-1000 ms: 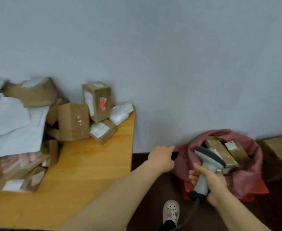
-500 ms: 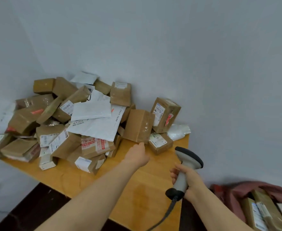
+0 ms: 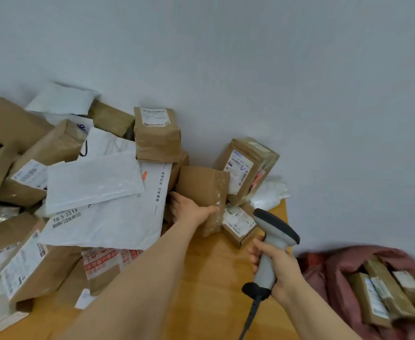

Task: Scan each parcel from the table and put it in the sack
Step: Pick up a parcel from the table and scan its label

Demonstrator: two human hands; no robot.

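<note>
Against grey wall [image 3: 250, 57], cluttered wooden table [image 3: 213, 278]

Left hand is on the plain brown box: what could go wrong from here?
1. The labelled box appears to lean on the plain brown box that the left hand grips; pulling it out may topple it toward the edge of the table.
2. No label shows on the gripped box; the right hand holds the scanner, so turning it one-handed risks a drop.
</note>
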